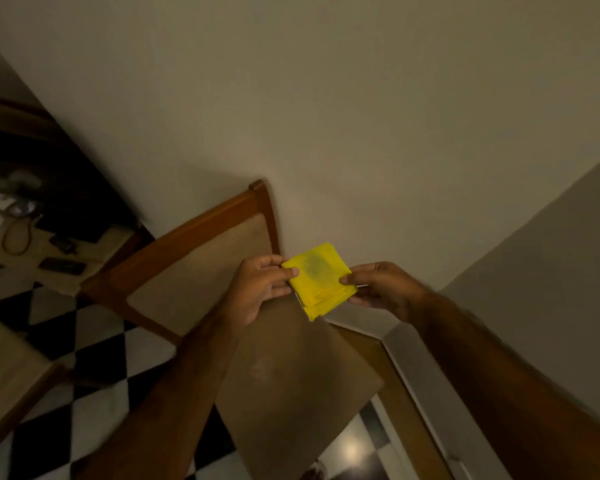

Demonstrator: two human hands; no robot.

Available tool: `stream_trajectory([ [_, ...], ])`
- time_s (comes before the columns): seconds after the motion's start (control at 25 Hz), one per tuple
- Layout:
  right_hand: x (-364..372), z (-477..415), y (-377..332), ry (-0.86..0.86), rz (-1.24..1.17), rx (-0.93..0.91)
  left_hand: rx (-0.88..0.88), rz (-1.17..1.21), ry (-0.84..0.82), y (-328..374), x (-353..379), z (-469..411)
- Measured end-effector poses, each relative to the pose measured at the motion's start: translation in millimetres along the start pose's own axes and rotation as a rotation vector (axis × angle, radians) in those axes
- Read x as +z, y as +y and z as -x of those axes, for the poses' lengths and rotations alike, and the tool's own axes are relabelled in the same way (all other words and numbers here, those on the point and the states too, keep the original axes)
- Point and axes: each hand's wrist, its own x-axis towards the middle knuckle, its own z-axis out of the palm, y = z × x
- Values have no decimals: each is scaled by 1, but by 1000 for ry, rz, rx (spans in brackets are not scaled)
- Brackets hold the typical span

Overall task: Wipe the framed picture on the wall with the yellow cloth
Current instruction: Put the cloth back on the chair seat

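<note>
While both hands pinch the folded square yellow cloth (pixel 317 280) in their fingers, no framed picture shows; wiping looks undone.

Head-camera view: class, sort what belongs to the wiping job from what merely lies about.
Job:
folded yellow cloth with a grey smudge
left hand
right hand

Lying about:
wooden chair with beige padding
black-and-white chequered floor
cluttered side table
</note>
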Motion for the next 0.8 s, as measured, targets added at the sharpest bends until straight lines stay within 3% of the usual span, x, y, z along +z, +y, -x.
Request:
stream_trajectory([
  [0.32, 61, -118, 182, 63, -7, 213, -355, -132, 152, -198, -58, -74],
  [0.56, 81, -183, 277, 138, 77, 255, -474, -267, 218, -311, -76, -107],
  [0.68, 91, -201, 310, 125, 260, 284, -514, -405, 233, -349, -81, -110],
  [0.8, 101, -208, 327, 69, 761, 128, -385, -833, 154, -362, -82, -112],
])
